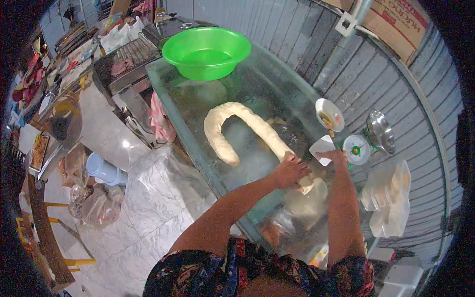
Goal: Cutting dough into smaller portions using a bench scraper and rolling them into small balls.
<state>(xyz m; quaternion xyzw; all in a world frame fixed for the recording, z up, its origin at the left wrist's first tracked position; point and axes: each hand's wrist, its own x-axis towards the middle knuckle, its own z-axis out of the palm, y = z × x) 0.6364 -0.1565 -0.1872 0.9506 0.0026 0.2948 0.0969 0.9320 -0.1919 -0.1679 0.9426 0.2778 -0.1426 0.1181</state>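
A long pale rope of dough (250,121) lies on the glass-topped table (198,163), bent like a hook with its curve at the far side. My left hand (292,172) grips the near right end of the rope, fingers curled over it. A small piece of dough (308,184) shows just below that hand. To its right, my right hand (337,157) holds a white dough scraper (322,148) by its edge, apart from the dough. Beside my right hand is a round-dialled kitchen scale (356,149) with a metal pan (381,131).
A large green basin (207,52) sits at the table's far end. A white plate (330,115) holding something yellowish is near the wall side. Clear plastic containers (388,198) stand at the right. Left of the table are a blue bucket (105,170) and a plastic bag (101,205) on the tiled floor.
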